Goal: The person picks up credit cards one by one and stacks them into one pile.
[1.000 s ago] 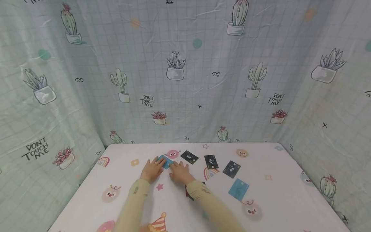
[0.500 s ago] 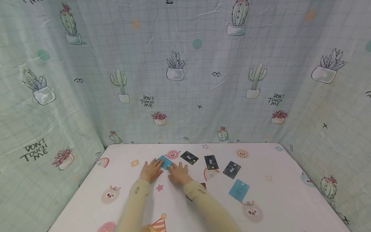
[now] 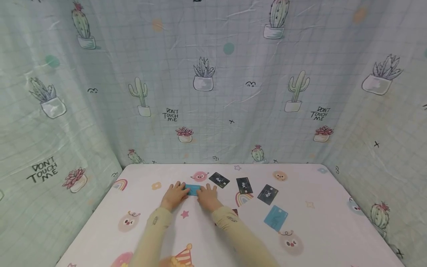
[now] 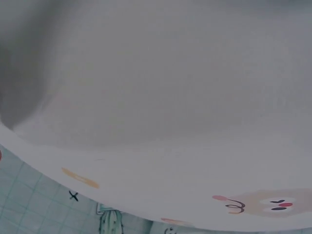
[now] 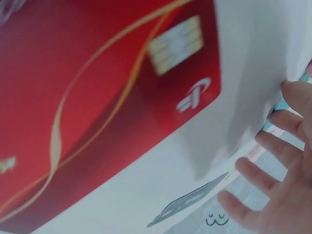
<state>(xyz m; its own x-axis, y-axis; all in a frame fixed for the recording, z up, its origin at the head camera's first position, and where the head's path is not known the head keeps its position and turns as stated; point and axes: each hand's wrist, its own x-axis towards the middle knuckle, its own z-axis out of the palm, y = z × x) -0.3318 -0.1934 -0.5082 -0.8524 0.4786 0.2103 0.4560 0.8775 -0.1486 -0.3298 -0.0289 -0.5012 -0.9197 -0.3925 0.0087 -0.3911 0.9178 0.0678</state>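
Printed wht. tbl. (image 3: pixel 320 235); on it, L hand (image 3: pixel 175 196) and R hand (image 3: pixel 208 198), both relaxed, fingers loosely extended, touching opp. ends of blue card (image 3: pixel 193 190) betw. them; blk. VIP card (image 3: pixel 219 180) just beyond R hand; red card (image 5: pixel 107 92) nr. R wrist.

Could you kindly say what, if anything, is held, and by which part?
The left grip and right grip touch opposite ends of a blue card; whether they pinch or press it cannot be told.
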